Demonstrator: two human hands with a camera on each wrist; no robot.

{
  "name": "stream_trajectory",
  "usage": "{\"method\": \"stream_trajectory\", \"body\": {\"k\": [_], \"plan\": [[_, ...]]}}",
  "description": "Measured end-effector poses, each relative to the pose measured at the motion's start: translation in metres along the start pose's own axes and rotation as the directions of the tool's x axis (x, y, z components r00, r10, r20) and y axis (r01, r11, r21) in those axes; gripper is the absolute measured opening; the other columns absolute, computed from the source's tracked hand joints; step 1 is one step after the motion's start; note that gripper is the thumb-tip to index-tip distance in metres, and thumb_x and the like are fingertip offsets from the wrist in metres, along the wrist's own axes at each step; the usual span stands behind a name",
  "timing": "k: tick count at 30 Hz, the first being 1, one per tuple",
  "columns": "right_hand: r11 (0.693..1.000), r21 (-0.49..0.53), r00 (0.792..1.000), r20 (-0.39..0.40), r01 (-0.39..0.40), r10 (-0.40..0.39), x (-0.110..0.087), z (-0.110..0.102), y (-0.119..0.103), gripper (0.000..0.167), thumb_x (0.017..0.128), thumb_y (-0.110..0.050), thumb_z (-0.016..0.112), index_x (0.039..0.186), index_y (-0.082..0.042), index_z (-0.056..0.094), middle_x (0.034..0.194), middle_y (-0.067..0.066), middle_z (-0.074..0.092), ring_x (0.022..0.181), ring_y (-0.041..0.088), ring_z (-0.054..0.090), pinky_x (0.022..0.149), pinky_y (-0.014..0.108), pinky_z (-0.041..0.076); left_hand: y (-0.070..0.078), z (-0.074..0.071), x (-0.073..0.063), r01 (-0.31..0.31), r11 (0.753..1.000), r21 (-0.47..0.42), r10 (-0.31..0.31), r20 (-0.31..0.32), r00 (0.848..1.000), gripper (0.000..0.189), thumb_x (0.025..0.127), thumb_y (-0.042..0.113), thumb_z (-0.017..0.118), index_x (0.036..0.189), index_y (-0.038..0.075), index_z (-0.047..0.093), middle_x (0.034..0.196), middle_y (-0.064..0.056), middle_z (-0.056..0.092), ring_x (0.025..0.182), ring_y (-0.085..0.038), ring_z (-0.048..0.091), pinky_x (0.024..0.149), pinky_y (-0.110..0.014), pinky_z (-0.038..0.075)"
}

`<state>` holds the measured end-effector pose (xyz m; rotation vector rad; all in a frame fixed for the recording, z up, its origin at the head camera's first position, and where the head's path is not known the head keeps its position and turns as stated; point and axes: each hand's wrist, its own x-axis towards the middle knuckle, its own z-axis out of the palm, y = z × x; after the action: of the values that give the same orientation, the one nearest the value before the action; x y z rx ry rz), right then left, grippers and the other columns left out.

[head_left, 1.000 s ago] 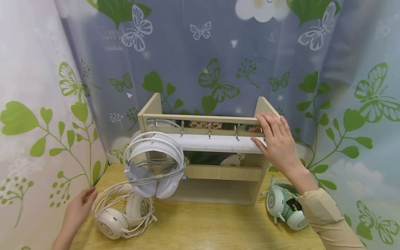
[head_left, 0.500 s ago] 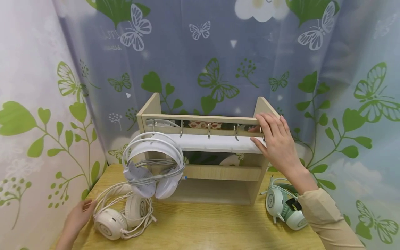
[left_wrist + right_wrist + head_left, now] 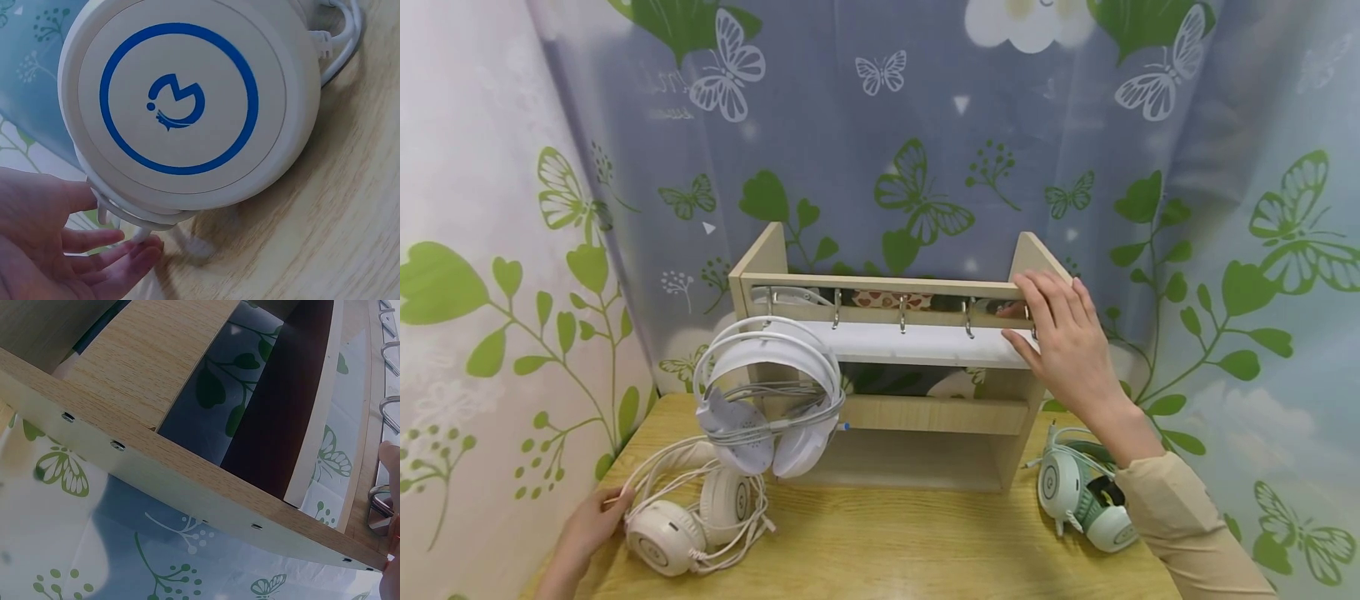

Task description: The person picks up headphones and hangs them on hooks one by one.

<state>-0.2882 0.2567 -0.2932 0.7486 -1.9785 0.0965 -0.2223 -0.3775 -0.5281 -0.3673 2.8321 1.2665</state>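
My left hand [image 3: 587,527] is at the left side of the cream headphones [image 3: 664,537], which lie on the table with their white cable looped around them. In the left wrist view, the thumb and fingers of that hand pinch the band beside the round earcup [image 3: 181,100] with its blue ring. At the upper right corner of the wooden rack [image 3: 917,415], my right hand [image 3: 1067,350] grips the end, its thumb in front and its fingers over the top. White headphones [image 3: 782,400] hang from the leftmost hook, their grey cable wound around them.
Several metal hooks [image 3: 903,315] line the rack's top rail. Green and white headphones [image 3: 1078,492] lie on the wooden table [image 3: 910,542], right of the rack, beneath my right forearm. Patterned curtains [image 3: 820,108] enclose the table at the back and sides.
My left hand has moved right and slightly down, reaching the cream headphones and taking hold of their band. The right hand stays on the rack.
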Motion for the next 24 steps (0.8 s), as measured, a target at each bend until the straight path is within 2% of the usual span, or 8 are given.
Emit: {"method": "stream_trajectory", "body": {"k": [3, 10, 14, 16, 18, 20, 23, 24], "plan": [[1.0, -0.003, 1.0, 0.01, -0.002, 0.002, -0.001, 0.0, 0.001, 0.069, 0.106, -0.054, 0.038, 0.151, -0.003, 0.042, 0.144, 0.022, 0.048, 0.136, 0.04, 0.043, 0.119, 0.056, 0.026, -0.005, 0.0, 0.003, 0.016, 0.998, -0.066, -0.016, 0.006, 1.0, 0.061, 0.107, 0.024, 0.048, 0.134, -0.029, 0.035, 0.106, -0.036, 0.066, 0.076, -0.008, 0.063, 0.067, -0.019, 0.051], [1.0, -0.002, 0.999, 0.039, -0.006, 0.006, -0.002, 0.0, 0.003, 0.069, 0.107, -0.053, 0.039, 0.152, -0.002, 0.039, 0.145, 0.024, 0.046, 0.138, 0.042, 0.041, 0.118, 0.059, 0.025, -0.013, -0.001, 0.009, 0.047, 0.985, -0.168, -0.043, 0.031, 0.999, 0.065, 0.104, 0.025, 0.052, 0.134, -0.031, 0.034, 0.097, -0.028, 0.069, 0.072, -0.003, 0.063, 0.067, -0.02, 0.054], [1.0, -0.005, 1.0, 0.028, 0.002, -0.002, -0.001, 0.0, 0.003, 0.069, 0.107, -0.053, 0.04, 0.152, -0.001, 0.041, 0.145, 0.024, 0.047, 0.137, 0.041, 0.041, 0.116, 0.06, 0.027, -0.015, -0.001, 0.01, 0.087, 0.966, -0.244, -0.071, 0.074, 0.995, 0.065, 0.105, 0.025, 0.051, 0.131, -0.033, 0.037, 0.091, -0.015, 0.072, 0.072, -0.001, 0.063, 0.068, -0.019, 0.055], [1.0, -0.007, 0.999, 0.033, 0.002, -0.002, -0.001, 0.0, 0.003, 0.068, 0.107, -0.053, 0.04, 0.152, -0.001, 0.04, 0.145, 0.024, 0.046, 0.137, 0.041, 0.041, 0.116, 0.061, 0.027, -0.015, -0.001, 0.01, 0.107, 0.951, -0.289, -0.085, 0.088, 0.993, 0.061, 0.106, 0.024, 0.049, 0.125, -0.033, 0.044, 0.087, -0.008, 0.072, 0.072, 0.0, 0.063, 0.068, -0.02, 0.056], [1.0, -0.006, 0.999, 0.037, -0.001, 0.001, -0.002, -0.001, 0.002, 0.068, 0.107, -0.053, 0.04, 0.152, -0.001, 0.04, 0.145, 0.024, 0.046, 0.138, 0.041, 0.041, 0.117, 0.059, 0.026, -0.013, -0.001, 0.009, 0.13, 0.934, -0.332, -0.104, 0.093, 0.99, 0.053, 0.106, 0.023, 0.049, 0.112, -0.029, 0.056, 0.082, -0.001, 0.071, 0.07, 0.001, 0.062, 0.067, -0.019, 0.057], [1.0, -0.004, 1.0, 0.03, -0.002, 0.002, -0.001, -0.001, 0.002, 0.068, 0.107, -0.053, 0.039, 0.152, -0.002, 0.04, 0.145, 0.023, 0.047, 0.137, 0.041, 0.041, 0.118, 0.058, 0.025, -0.012, -0.001, 0.007, 0.144, 0.916, -0.374, -0.117, 0.094, 0.989, 0.048, 0.107, 0.023, 0.048, 0.097, -0.02, 0.066, 0.076, 0.004, 0.068, 0.068, 0.001, 0.062, 0.066, -0.019, 0.057], [1.0, 0.0, 1.0, 0.014, 0.0, 0.0, -0.001, 0.0, 0.002, 0.069, 0.106, -0.054, 0.039, 0.151, -0.002, 0.042, 0.144, 0.022, 0.048, 0.136, 0.04, 0.043, 0.119, 0.056, 0.025, -0.009, -0.001, 0.005, 0.169, 0.894, -0.416, -0.143, 0.095, 0.985, 0.045, 0.108, 0.025, 0.048, 0.081, -0.002, 0.072, 0.069, 0.009, 0.064, 0.064, 0.002, 0.06, 0.064, -0.017, 0.055], [1.0, 0.0, 1.0, 0.011, 0.001, -0.001, -0.001, 0.0, 0.002, 0.069, 0.106, -0.054, 0.039, 0.151, -0.002, 0.042, 0.144, 0.022, 0.048, 0.136, 0.04, 0.043, 0.119, 0.056, 0.026, -0.009, -0.001, 0.005, 0.171, 0.889, -0.425, -0.145, 0.094, 0.985, 0.045, 0.108, 0.025, 0.048, 0.079, 0.0, 0.072, 0.067, 0.01, 0.064, 0.063, 0.002, 0.06, 0.063, -0.017, 0.055]]}}
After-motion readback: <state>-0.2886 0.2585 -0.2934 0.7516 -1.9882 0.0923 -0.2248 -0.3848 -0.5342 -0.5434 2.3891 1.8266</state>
